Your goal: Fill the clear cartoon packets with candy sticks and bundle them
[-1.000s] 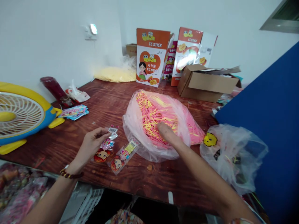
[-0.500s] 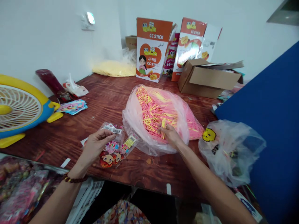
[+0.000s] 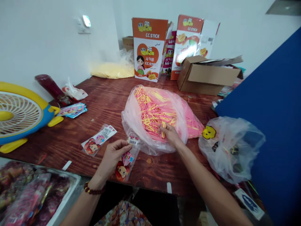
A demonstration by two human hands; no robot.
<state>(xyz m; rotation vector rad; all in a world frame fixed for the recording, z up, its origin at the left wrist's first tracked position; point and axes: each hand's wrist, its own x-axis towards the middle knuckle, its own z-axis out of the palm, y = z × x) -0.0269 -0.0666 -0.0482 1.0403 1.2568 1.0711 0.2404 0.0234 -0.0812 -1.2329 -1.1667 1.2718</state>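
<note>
Between thumb and fingers, my left hand (image 3: 115, 153) pinches the top of a clear printed packet (image 3: 127, 158) with a barcode and a red-haired cartoon girl on it. My right hand (image 3: 170, 134) is closed on a small bundle of thin yellow and pink sticks (image 3: 163, 129), at the mouth of a big plastic bag (image 3: 131, 121). That bag lies on its side, full of loose pink and yellow sticks (image 3: 152, 111). Left of my left hand, more flat printed packets (image 3: 97, 140) lie on the table.
Cartons (image 3: 150, 50) and an opened brown box (image 3: 210, 77) stand at the back. A yellow and blue fan (image 3: 21, 113) is at left, above a bin of filled packets (image 3: 35, 194). A plastic bag with a yellow face (image 3: 231, 147) hangs at the right edge beside a blue panel (image 3: 270, 110).
My left hand has shifted right with one packet, away from the packets on the table and closer to the stick bag. My right hand stays at the bag's mouth with the sticks.
</note>
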